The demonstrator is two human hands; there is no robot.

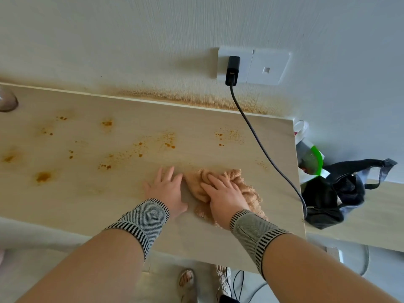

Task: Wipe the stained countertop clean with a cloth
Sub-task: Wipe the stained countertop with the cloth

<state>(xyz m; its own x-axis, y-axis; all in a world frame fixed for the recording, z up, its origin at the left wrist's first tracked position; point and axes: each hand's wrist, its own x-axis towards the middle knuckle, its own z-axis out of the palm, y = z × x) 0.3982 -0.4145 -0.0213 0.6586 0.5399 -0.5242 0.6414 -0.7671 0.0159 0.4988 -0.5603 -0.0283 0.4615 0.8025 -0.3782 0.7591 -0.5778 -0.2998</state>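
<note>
Both hands lie flat, fingers extended. The right hand (223, 194) presses the cloth (229, 193) onto the countertop (87, 193); the left hand (167, 189) rests bare on the surface just beside it. The wiping step is in hand near the right end. Orange stains (43, 177) cover the surface to the left, apparently untouched. Next move: sweep the cloth leftward across them under firm pressure, keeping clear of the black cable (262, 147).

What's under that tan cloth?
The cloth lies on the countertop, with the right hand pressing flat on top. Whether stains remain beneath it cannot be seen; the cloth covers that patch.
</note>
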